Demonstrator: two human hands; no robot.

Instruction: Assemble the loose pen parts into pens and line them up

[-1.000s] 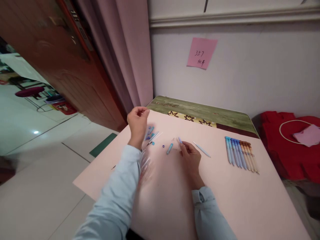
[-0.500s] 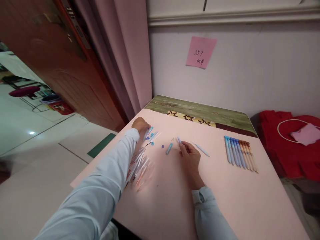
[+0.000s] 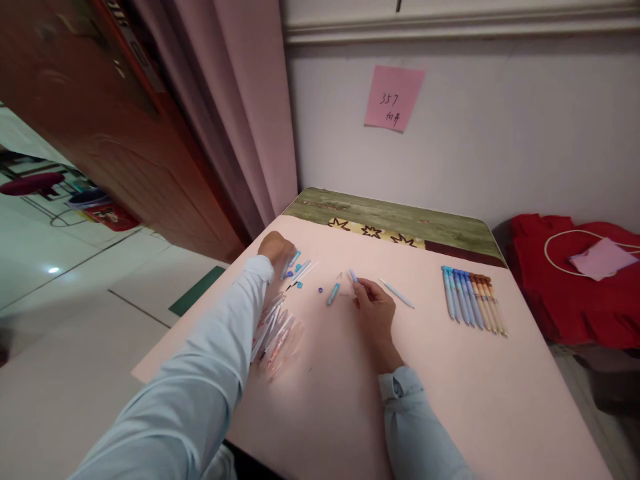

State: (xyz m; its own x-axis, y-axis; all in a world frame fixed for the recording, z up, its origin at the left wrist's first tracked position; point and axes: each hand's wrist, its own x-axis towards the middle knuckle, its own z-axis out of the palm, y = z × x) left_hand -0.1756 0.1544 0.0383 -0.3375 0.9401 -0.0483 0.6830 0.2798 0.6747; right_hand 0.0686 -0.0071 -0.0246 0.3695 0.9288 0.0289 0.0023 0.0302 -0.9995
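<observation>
At the table's far left, my left hand (image 3: 277, 248) reaches down beside a light-blue pen barrel (image 3: 295, 259); its fingertips are hidden behind the hand. My right hand (image 3: 374, 308) pinches a short lavender pen barrel (image 3: 353, 275) upright over the table. Just left of it lies a turquoise barrel piece (image 3: 333, 294), with a small dark-blue ring (image 3: 321, 290) near it. To the right of my right hand rests a pale-blue pen part with a pointed tip (image 3: 398, 294). Small blue caps (image 3: 299, 285) and a slim pen refill (image 3: 300, 272) lie near my left hand.
A pile of clear and white refills (image 3: 275, 337) lies near my left forearm. Assembled blue and brown pens (image 3: 473, 300) stand in a row at the right. Beyond the table are a wall with a pink note (image 3: 395, 99), a curtain (image 3: 250, 100) and red cloth (image 3: 545, 287).
The whole view has shifted slightly, so things sit a little further left. Both hands stay in nearly the same places, and the right still holds the lavender barrel.
</observation>
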